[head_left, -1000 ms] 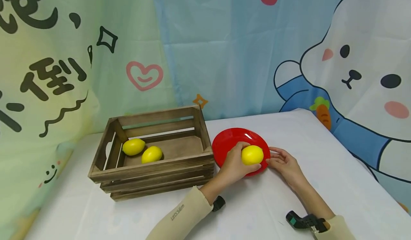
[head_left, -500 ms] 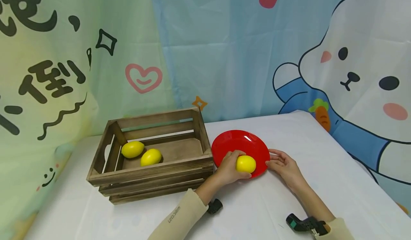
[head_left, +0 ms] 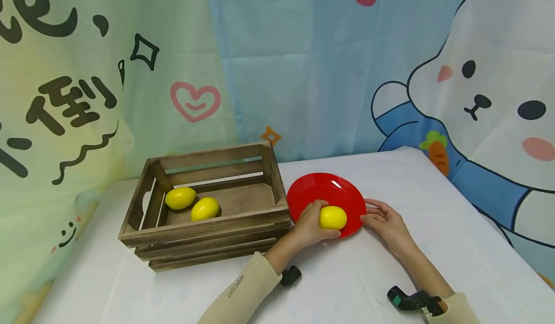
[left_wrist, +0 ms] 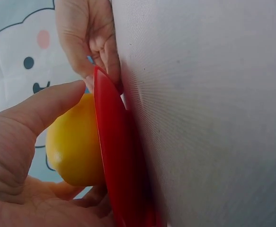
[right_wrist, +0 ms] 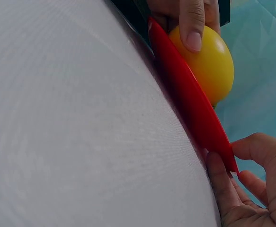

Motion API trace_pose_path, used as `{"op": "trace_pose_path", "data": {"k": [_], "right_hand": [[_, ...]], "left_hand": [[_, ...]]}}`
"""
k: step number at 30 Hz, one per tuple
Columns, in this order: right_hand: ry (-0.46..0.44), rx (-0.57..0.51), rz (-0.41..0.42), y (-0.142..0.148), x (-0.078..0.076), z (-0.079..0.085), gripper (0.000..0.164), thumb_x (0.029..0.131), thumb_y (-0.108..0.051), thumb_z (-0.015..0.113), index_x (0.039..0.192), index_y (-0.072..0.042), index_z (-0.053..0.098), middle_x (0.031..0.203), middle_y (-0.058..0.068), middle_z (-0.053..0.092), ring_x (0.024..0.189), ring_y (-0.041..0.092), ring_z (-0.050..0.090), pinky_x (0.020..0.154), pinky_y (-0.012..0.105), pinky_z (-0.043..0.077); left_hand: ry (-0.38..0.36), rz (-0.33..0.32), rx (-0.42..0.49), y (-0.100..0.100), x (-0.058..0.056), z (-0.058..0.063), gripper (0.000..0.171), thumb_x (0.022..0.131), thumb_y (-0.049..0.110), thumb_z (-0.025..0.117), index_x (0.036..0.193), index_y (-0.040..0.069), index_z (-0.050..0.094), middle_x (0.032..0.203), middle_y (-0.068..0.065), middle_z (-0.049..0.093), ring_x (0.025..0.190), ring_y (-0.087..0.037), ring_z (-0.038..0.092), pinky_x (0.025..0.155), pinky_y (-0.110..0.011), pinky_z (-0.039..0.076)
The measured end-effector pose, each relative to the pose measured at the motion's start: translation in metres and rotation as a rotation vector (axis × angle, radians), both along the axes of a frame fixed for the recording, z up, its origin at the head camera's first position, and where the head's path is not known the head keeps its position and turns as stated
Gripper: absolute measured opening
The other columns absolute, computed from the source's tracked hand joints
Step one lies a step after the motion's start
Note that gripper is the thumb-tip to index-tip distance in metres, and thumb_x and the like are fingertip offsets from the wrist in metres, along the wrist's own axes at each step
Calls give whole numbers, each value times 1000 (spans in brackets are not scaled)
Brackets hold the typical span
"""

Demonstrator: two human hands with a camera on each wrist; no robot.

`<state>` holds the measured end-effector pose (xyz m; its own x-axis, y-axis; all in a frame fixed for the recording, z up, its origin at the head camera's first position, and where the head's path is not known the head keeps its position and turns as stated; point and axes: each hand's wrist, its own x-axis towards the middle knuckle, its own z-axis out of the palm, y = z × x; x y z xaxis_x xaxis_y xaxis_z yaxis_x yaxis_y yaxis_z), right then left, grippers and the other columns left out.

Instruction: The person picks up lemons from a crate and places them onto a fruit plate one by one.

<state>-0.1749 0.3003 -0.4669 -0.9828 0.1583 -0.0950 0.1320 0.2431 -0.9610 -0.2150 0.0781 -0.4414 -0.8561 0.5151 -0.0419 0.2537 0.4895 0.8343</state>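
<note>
A yellow lemon [head_left: 333, 217] is low over the near part of a red plate [head_left: 351, 196]. My left hand [head_left: 309, 225] holds this lemon, thumb on the near side and fingers round the far side. In the left wrist view the lemon [left_wrist: 76, 142] overlaps the plate's rim [left_wrist: 100, 109]. My right hand [head_left: 390, 227] grips the plate's right edge; the right wrist view shows the thumb [right_wrist: 253, 146] above the rim and fingers beneath it. Inside the slatted wooden crate [head_left: 208, 232], left of the plate, lie two more lemons, one farther back [head_left: 180, 198] and one nearer [head_left: 205, 209].
The crate's right end stands right beside the plate's left edge. A white cloth [head_left: 433, 208] covers the table. Behind it hangs a printed curtain [head_left: 303, 73]. Dark wrist cameras, left [head_left: 291, 276] and right [head_left: 407, 299], sit on both arms.
My left hand has brought the lemon down and slightly left, closer to the plate's surface. The right hand keeps its place at the plate's edge. The head view shifts a little.
</note>
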Motion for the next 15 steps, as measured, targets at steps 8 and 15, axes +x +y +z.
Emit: {"op": "trace_pose_path", "data": {"k": [8, 15], "right_hand": [[0, -3, 5, 0, 0, 0, 63, 95, -20, 66, 146, 0, 35, 125, 20, 53, 90, -7, 60, 83, 13, 51], [8, -15, 7, 1, 0, 0, 63, 95, -18, 65, 146, 0, 35, 123, 19, 53, 89, -6, 60, 82, 14, 51]], "left_hand": [[3, 32, 4, 1, 0, 0, 74, 75, 17, 83, 135, 10, 40, 128, -7, 45, 116, -22, 47, 87, -31, 51], [72, 68, 1, 2, 0, 0, 80, 75, 18, 83, 140, 12, 37, 144, -9, 32, 128, -27, 37, 102, -45, 41]]}}
